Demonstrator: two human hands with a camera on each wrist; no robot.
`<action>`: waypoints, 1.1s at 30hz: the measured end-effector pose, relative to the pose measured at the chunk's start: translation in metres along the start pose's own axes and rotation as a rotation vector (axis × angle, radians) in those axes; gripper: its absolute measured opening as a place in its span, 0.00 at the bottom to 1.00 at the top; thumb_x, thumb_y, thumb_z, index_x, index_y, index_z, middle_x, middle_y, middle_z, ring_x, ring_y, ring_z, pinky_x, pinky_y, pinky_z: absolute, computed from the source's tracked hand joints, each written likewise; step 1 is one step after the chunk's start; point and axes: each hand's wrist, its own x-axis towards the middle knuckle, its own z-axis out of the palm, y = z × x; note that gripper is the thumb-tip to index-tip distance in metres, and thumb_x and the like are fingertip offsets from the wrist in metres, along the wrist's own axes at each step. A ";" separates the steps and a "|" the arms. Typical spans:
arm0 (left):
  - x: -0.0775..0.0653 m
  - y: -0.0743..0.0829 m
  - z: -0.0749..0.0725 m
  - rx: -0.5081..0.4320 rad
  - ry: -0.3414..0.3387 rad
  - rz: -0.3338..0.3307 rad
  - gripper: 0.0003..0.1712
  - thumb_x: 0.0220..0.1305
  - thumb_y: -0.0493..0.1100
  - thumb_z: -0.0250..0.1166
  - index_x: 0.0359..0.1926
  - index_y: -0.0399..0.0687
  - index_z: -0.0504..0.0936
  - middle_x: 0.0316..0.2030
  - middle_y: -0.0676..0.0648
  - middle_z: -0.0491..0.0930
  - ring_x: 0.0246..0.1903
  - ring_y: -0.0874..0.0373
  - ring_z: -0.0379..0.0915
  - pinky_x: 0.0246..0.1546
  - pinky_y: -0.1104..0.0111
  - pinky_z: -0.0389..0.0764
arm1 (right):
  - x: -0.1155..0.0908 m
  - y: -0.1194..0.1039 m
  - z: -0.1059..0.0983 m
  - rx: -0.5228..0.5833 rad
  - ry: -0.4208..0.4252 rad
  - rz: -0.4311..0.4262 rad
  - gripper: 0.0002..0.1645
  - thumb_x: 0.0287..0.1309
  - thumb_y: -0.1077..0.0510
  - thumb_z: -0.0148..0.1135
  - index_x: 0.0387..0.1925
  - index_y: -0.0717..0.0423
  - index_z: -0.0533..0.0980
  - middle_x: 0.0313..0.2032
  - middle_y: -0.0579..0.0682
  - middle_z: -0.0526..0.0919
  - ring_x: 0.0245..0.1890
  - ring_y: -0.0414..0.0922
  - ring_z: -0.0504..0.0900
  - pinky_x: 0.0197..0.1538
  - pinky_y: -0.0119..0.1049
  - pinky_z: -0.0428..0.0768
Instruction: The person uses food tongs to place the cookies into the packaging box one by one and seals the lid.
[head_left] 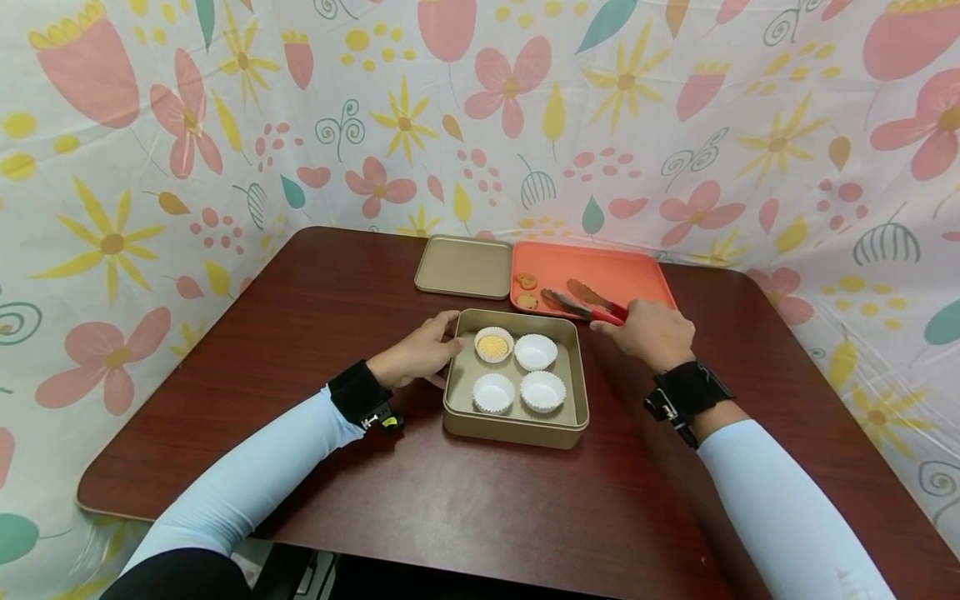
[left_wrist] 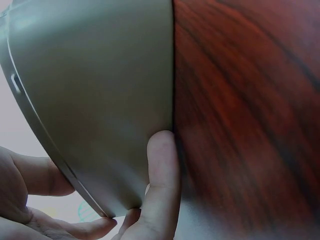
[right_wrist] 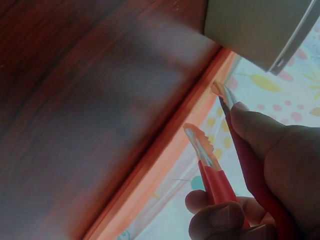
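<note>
My left hand [head_left: 422, 350] grips the left side of a gold rectangular tin [head_left: 517, 429], thumb at the rim and fingers on the outer wall [left_wrist: 100, 110]. Inside the tin are several white paper cups; a yellow round cookie [head_left: 492, 347] fills the back-left cup [head_left: 480, 336], while the other cups hold nothing. In my right hand [head_left: 660, 333] are tongs [head_left: 606, 313] with red handles and metal tips. Their two arms stand apart over the orange tray [head_left: 622, 265], with nothing between the tips in the right wrist view. Cookies [head_left: 527, 300] lie at the tray's left end.
A flat gold lid [head_left: 463, 267] lies behind the tin, left of the orange tray. Everything stands on a dark red-brown wooden table [head_left: 360, 292]. A flower-patterned cloth [head_left: 405, 108] hangs behind and beside it.
</note>
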 end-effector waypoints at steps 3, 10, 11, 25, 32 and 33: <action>-0.001 0.001 0.000 0.009 0.002 -0.004 0.37 0.82 0.42 0.49 0.82 0.50 0.42 0.76 0.36 0.45 0.60 0.36 0.71 0.35 0.56 0.90 | 0.001 0.004 0.001 -0.001 -0.004 0.003 0.44 0.59 0.23 0.62 0.44 0.63 0.78 0.28 0.59 0.79 0.31 0.60 0.79 0.29 0.51 0.74; -0.001 -0.001 -0.001 0.013 0.000 0.001 0.37 0.82 0.42 0.49 0.82 0.49 0.42 0.77 0.36 0.44 0.59 0.36 0.72 0.35 0.56 0.90 | 0.001 0.007 0.002 0.014 -0.003 -0.001 0.43 0.60 0.24 0.62 0.44 0.62 0.77 0.28 0.58 0.78 0.32 0.60 0.79 0.29 0.50 0.73; -0.001 -0.001 -0.001 0.013 -0.001 0.001 0.37 0.82 0.42 0.49 0.82 0.49 0.42 0.77 0.36 0.44 0.59 0.36 0.72 0.35 0.56 0.90 | 0.001 0.007 0.002 0.015 -0.003 -0.001 0.43 0.60 0.24 0.62 0.44 0.62 0.77 0.28 0.58 0.78 0.32 0.60 0.79 0.29 0.49 0.73; -0.001 0.000 -0.001 0.015 -0.008 0.008 0.37 0.83 0.42 0.49 0.82 0.48 0.42 0.77 0.35 0.45 0.59 0.37 0.72 0.34 0.56 0.90 | -0.001 0.004 0.001 0.015 0.016 -0.005 0.39 0.62 0.26 0.62 0.40 0.60 0.78 0.26 0.57 0.78 0.32 0.60 0.79 0.30 0.50 0.72; -0.001 0.000 -0.002 0.016 -0.011 -0.001 0.37 0.82 0.43 0.49 0.82 0.49 0.42 0.77 0.35 0.42 0.57 0.36 0.73 0.35 0.56 0.90 | -0.001 0.005 0.002 0.015 0.026 -0.011 0.38 0.62 0.27 0.62 0.38 0.59 0.77 0.26 0.57 0.77 0.31 0.59 0.78 0.28 0.50 0.72; -0.001 -0.001 -0.002 0.014 -0.011 0.000 0.37 0.82 0.43 0.49 0.82 0.49 0.42 0.77 0.35 0.42 0.57 0.36 0.74 0.35 0.55 0.90 | -0.001 0.006 0.002 0.015 0.026 -0.012 0.38 0.62 0.26 0.62 0.38 0.59 0.77 0.26 0.57 0.77 0.31 0.59 0.78 0.28 0.50 0.72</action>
